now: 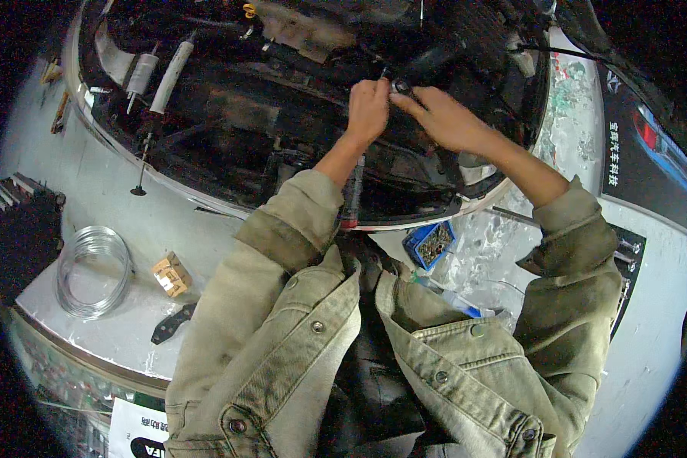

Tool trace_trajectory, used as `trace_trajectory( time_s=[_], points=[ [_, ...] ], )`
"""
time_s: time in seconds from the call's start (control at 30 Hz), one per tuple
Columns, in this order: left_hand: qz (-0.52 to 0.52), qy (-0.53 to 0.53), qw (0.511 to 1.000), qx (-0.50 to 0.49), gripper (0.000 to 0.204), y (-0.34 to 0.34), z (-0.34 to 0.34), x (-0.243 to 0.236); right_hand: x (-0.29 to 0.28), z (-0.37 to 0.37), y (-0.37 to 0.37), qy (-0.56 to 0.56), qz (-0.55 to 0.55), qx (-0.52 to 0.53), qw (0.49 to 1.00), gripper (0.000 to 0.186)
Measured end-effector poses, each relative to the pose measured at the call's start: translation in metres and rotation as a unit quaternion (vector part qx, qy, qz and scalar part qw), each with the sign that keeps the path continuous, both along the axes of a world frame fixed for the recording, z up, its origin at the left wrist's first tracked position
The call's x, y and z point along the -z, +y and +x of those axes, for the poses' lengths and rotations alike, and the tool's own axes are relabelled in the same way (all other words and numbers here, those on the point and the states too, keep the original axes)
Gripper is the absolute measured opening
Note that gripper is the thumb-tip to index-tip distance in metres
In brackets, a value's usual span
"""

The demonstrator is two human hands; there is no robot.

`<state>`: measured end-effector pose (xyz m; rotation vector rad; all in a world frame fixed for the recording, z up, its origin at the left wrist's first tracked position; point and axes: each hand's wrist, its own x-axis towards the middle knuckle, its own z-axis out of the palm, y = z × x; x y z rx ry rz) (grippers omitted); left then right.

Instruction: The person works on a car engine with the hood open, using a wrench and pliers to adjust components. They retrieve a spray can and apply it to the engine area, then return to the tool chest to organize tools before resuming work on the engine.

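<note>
Both my hands are together over the middle of an open car engine bay (229,114). My left hand (368,111) is closed with its thumb side up, beside a short dark piece (385,72) above its fingers; what it grips is hidden. My right hand (450,120) is closed around a dark tool with a round head, which looks like a ratchet wrench (401,86). The round head shows between my two hands, and the handle is covered by my right fingers. Dark hoses (305,65) run behind my hands.
A caulking gun with a white tube (172,76) rests across the bay's left rim (183,200). Below lie a coil of clear hose (91,271), a brown block (170,275) and a black-handled tool (173,324). A blue bin (429,246) of small hardware stands near the front rim.
</note>
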<state>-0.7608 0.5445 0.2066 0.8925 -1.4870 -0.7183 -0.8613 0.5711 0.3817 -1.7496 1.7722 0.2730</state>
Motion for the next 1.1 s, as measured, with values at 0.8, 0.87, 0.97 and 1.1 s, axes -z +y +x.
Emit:
trace_trajectory(
  time_s=[0.8,0.87,0.97,1.1],
  points=[
    [-0.045,-0.024,0.996,-0.074,0.022,0.003,-0.006,0.007,-0.005,0.005,-0.008,0.195,-0.049,-0.137,0.97,0.053],
    [-0.065,-0.073,0.995,-0.014,0.007,0.004,-0.004,0.01,-0.014,0.001,-0.017,0.247,-0.282,-0.399,0.837,0.049],
    [-0.104,-0.031,0.993,-0.053,0.025,0.005,-0.004,0.006,-0.018,0.0,-0.014,0.214,-0.127,-0.269,0.931,0.052],
    [0.241,0.136,0.958,0.081,0.049,0.005,-0.006,-0.009,-0.008,0.013,-0.002,0.043,0.036,0.015,0.998,0.061]
  ],
)
